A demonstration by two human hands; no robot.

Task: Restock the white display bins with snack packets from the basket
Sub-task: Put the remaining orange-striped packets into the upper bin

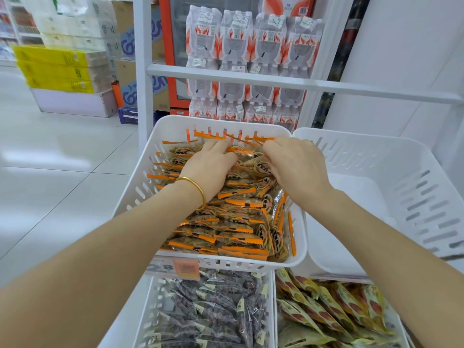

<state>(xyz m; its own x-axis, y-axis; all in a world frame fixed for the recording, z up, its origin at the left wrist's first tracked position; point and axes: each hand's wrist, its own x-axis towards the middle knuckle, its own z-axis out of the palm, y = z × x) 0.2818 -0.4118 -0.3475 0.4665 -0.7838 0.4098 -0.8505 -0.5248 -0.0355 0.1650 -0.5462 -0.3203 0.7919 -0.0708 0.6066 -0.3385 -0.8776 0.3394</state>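
Our forearms [105, 249] reach into the white bin [173, 123]. Left hand [209, 167] rests with fingers spread wide on orange-edged packets [233, 229] at its far end; just beside it, right hand [297, 164] curls downward, perhaps pinching one; we cannot tell.

Shop: stacked bottled-water packs [253, 61], snack bins [175, 126]

The bins [175, 124] are smooth white plastic with a faint sheen. The packets [238, 222] are shiny, crinkled clear film, edged orange. The bangle [191, 182] is polished gold-coloured metal. The floor [62, 159] is glossy tile.
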